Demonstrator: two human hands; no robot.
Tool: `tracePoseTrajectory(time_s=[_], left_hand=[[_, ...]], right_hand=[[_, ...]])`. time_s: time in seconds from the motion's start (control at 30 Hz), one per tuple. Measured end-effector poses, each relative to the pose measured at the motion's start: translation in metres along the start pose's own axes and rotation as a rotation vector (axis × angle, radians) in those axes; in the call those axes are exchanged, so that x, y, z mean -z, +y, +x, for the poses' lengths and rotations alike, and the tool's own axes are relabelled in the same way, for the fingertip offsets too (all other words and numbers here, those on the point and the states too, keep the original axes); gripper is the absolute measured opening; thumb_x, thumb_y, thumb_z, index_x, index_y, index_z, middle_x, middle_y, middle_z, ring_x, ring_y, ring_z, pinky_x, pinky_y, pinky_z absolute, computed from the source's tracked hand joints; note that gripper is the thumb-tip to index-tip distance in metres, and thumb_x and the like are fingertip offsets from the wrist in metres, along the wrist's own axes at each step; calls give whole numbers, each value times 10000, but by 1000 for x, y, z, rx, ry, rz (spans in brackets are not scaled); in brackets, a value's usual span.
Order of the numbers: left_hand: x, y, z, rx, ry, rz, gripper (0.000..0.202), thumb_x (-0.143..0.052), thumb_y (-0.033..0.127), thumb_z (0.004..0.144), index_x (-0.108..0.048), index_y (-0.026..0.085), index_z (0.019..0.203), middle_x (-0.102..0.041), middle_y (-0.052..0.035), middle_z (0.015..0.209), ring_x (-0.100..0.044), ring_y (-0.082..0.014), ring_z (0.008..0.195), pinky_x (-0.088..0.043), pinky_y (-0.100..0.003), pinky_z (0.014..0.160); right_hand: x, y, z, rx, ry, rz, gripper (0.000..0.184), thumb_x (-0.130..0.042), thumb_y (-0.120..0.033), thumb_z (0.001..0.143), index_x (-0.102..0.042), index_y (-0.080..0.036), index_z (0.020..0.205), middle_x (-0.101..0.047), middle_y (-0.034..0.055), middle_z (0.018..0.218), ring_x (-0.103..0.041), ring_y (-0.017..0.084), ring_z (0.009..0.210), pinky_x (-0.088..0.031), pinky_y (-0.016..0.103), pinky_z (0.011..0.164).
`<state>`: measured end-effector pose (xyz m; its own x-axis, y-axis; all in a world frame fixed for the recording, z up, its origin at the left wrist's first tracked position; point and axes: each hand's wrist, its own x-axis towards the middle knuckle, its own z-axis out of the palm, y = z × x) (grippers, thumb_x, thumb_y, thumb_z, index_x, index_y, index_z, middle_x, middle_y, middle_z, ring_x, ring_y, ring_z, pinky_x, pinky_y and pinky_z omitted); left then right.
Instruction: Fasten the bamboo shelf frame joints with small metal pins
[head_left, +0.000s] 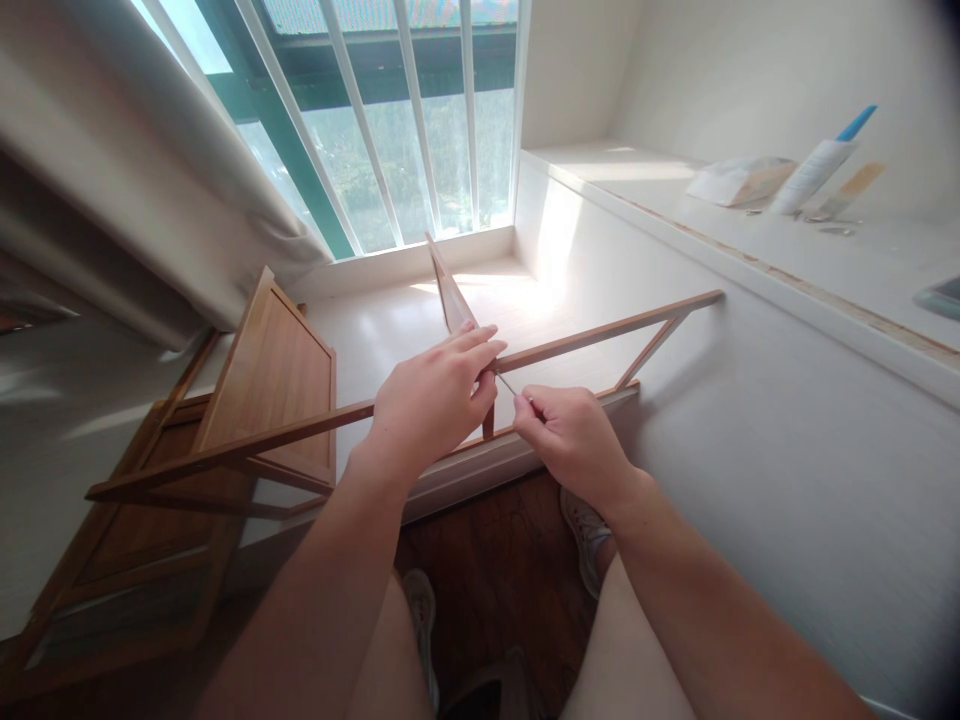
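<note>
A light wooden frame point(600, 335) of thin rails stretches from lower left to upper right across a white window ledge. My left hand point(435, 400) grips the long rail at its middle, where a slanted wooden board point(450, 295) meets it. My right hand point(574, 435) sits just right of it, fingers pinched on a thin metal tool point(507, 384) whose tip points at the joint under my left fingers.
Wooden panels point(274, 370) of the same furniture lean at the left under a curtain point(142, 190). A barred window point(405, 120) is ahead. On the right shelf point(862, 260) lie a white tube with a blue cap point(817, 165) and papers. Dark wood floor point(495, 570) and my shoes are below.
</note>
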<state>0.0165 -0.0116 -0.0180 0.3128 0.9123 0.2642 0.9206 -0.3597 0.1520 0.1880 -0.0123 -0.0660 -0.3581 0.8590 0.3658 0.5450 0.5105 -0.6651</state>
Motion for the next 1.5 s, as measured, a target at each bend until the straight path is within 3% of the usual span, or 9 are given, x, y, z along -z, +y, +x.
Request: tracePoseTrajectory(time_s=[0.47,0.83,1.5], left_hand=[[-2,-3,-1,-23,10,29,386,-379,260,942,-548,334,1281,-485,92,1454,-440,-175,1371,-536,-387,970],[-3,-4,-1,-27,11,48,386,-365,271,950,-528,341,1292,-479,96,1457,-427,-155,1379,-538,-382,965],[-4,-4,0,-24,20,24,374,-386,281,946,-541,335,1283,-491,90,1449,-449,-193,1365,-543,-413,960]], right_hand=[[4,-6,2,49,-21,-273,312,-533,-234,829,-356,-195,576,-393,-41,520,-248,113,521,-178,286,555],[2,-9,1,-15,-25,-138,343,-504,-246,865,-312,-193,586,-331,-49,521,-268,105,513,-173,283,554],[-8,-8,-3,-26,52,-136,368,-437,-280,927,-305,-197,593,-320,-44,523,-272,110,514,-176,287,558]])
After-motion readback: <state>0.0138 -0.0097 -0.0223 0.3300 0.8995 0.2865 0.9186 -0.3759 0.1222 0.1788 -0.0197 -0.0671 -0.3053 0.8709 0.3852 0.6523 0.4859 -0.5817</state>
